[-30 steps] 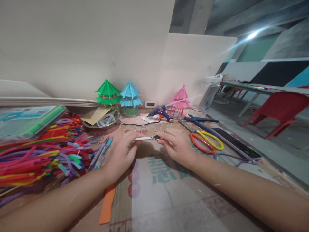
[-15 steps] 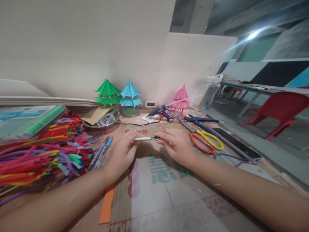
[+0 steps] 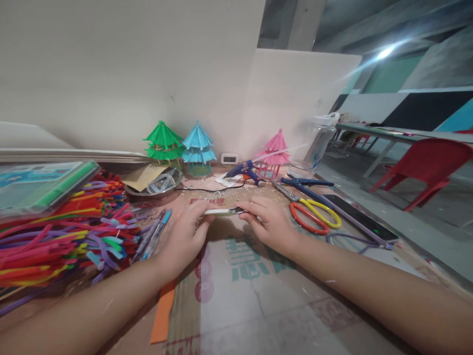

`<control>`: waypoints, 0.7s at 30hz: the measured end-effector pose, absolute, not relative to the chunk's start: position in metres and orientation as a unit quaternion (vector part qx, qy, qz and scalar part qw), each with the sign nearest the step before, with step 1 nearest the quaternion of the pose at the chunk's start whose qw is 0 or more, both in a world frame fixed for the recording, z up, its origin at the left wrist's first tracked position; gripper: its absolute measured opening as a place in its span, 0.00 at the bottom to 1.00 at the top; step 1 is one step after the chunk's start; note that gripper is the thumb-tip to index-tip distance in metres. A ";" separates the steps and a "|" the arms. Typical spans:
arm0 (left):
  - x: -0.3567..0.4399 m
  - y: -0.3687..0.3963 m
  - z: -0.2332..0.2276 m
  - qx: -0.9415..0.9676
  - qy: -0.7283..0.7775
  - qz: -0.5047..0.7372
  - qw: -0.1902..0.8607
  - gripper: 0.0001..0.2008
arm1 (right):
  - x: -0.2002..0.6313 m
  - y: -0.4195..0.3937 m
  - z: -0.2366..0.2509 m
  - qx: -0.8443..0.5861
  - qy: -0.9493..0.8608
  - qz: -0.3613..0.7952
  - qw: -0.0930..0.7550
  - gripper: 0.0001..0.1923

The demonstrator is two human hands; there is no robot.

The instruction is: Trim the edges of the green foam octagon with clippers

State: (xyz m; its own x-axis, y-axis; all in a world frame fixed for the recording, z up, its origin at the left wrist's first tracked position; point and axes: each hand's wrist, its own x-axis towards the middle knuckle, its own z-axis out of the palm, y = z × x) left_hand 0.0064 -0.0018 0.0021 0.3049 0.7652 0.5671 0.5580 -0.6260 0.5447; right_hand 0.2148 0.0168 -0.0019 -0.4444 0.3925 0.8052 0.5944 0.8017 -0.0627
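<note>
My left hand (image 3: pixel 187 230) and my right hand (image 3: pixel 271 226) meet over the middle of the work surface, each closed in a pinch. Between them lies a thin white stick-like piece (image 3: pixel 217 212) with a dark, shiny end, held level. The left fingers grip its white end, and the right fingertips pinch the dark end. What kind of thing it is, I cannot make out. Beneath it is a printed cardboard sheet (image 3: pixel 236 305). An orange strip (image 3: pixel 162 315) lies by my left forearm.
Colourful pipe cleaners (image 3: pixel 66 236) and pens (image 3: pixel 157 234) lie left. Behind stand green (image 3: pixel 162 140), blue (image 3: pixel 198 148) and pink (image 3: pixel 275 150) pagoda models, plus a glue gun (image 3: pixel 246 171). Scissors (image 3: pixel 308 217), pliers (image 3: pixel 306 182) and a phone (image 3: pixel 360 219) are right.
The view has shifted very slightly. Both hands keep the same hold on the white piece, with no other clear movement.
</note>
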 end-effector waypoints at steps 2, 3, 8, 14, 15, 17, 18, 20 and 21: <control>0.007 -0.002 0.002 0.799 0.414 0.418 0.125 0.09 | 0.215 0.016 -0.002 -0.293 -0.845 -0.111 0.434 0.14; 0.007 -0.003 0.003 0.800 0.413 0.418 0.125 0.09 | 0.214 0.016 -0.002 -0.292 -0.845 -0.111 0.433 0.14; 0.007 -0.005 0.004 0.804 0.410 0.415 0.114 0.09 | 0.214 0.014 -0.001 -0.285 -0.846 -0.114 0.435 0.14; 0.007 -0.006 0.005 0.804 0.413 0.414 0.107 0.09 | 0.214 0.014 0.001 -0.290 -0.852 -0.119 0.420 0.14; 0.007 -0.006 0.005 0.803 0.414 0.415 0.106 0.09 | 0.214 0.014 0.001 -0.289 -0.852 -0.120 0.420 0.15; 0.007 -0.006 0.005 0.802 0.417 0.414 0.108 0.08 | 0.215 0.015 0.001 -0.286 -0.850 -0.119 0.426 0.15; 0.008 -0.006 0.006 0.802 0.419 0.411 0.110 0.08 | 0.214 0.015 0.001 -0.285 -0.849 -0.115 0.430 0.15; 0.008 -0.007 0.006 0.802 0.421 0.406 0.117 0.08 | 0.214 0.015 0.000 -0.285 -0.847 -0.103 0.438 0.14; 0.008 -0.007 0.006 0.803 0.421 0.405 0.120 0.08 | 0.214 0.015 -0.001 -0.285 -0.845 -0.096 0.441 0.14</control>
State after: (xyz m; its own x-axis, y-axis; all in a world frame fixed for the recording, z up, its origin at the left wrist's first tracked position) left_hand 0.0079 -0.0067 0.0059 0.3173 0.7733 0.5489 0.5784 -0.6165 0.5343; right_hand 0.2140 0.0154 -0.0007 -0.4480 0.3968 0.8011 0.5668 0.8190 -0.0887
